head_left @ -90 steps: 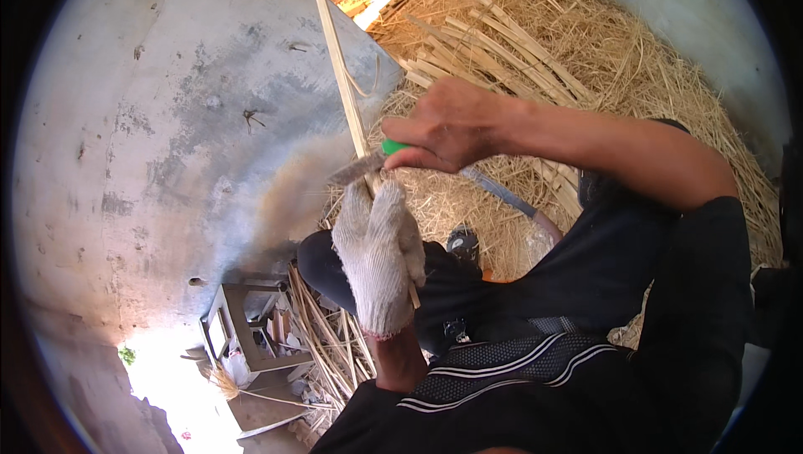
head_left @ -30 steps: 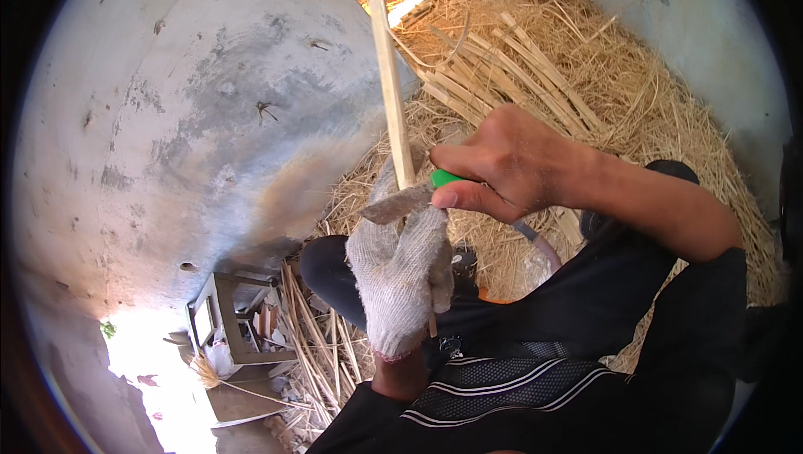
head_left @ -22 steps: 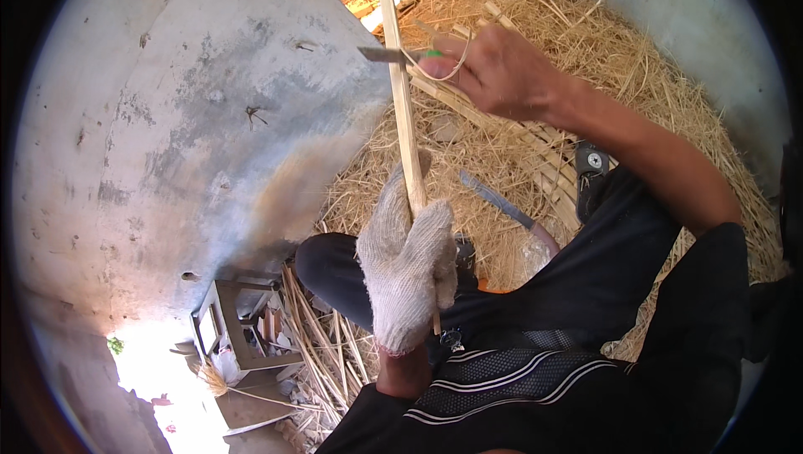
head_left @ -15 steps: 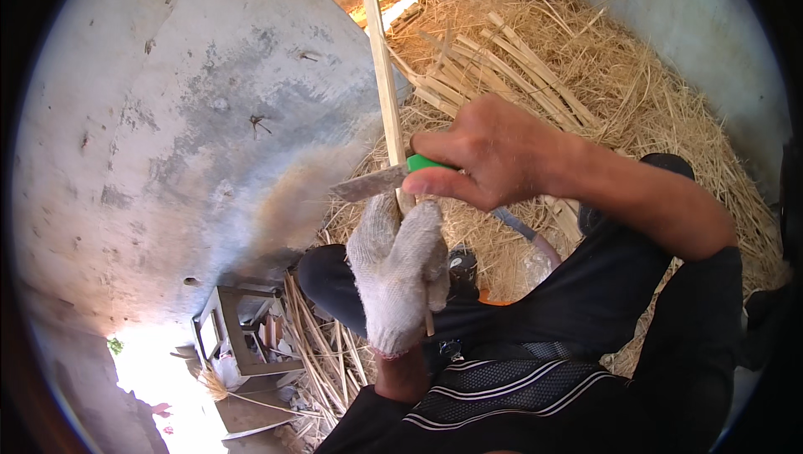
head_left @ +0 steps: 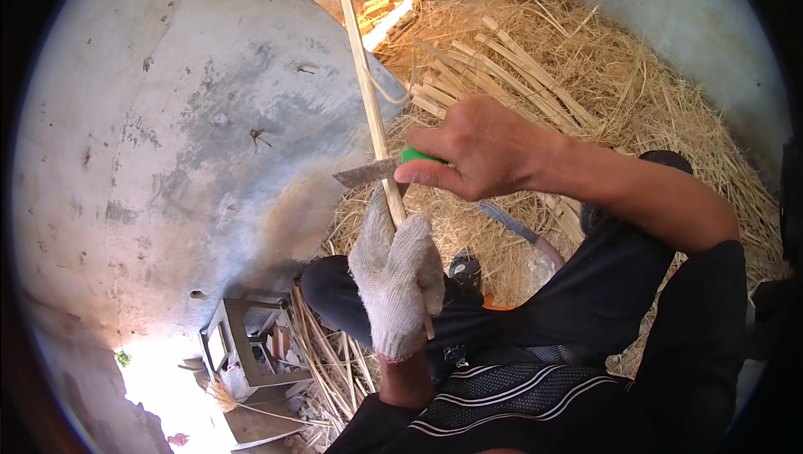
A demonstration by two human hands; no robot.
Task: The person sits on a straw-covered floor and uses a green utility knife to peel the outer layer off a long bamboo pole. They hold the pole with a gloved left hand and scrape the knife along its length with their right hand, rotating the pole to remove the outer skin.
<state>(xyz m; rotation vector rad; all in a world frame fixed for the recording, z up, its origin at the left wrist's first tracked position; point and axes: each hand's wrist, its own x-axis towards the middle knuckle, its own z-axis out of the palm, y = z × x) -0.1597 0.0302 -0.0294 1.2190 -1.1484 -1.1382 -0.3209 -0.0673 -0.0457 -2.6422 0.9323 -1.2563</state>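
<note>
My left hand [head_left: 397, 283], in a white knitted work glove, is closed round the lower part of a long pale strip of wood or bamboo [head_left: 368, 90]. The strip slants up and away to the left, and its near end pokes out below the glove. My bare right hand [head_left: 481, 153] grips the green handle of a knife [head_left: 365, 173]. The blade lies across the strip a little beyond the glove's fingertips, its tip pointing left. A thin curled shaving [head_left: 397, 96] hangs beside the strip. My right palm and most of the handle are hidden.
Fine shavings [head_left: 661, 128] are heaped on the right, with split strips [head_left: 535, 78] lying on them. A curved tool with a dark blade [head_left: 510, 221] rests by my leg. At lower left stand a wooden frame stool [head_left: 242, 345] and more thin strips [head_left: 322, 345]. A stained wall [head_left: 184, 145] rises left.
The far end of the strip has swung left. The blade now sits slightly farther from the glove along the strip, and a curled shaving shows beside it.
</note>
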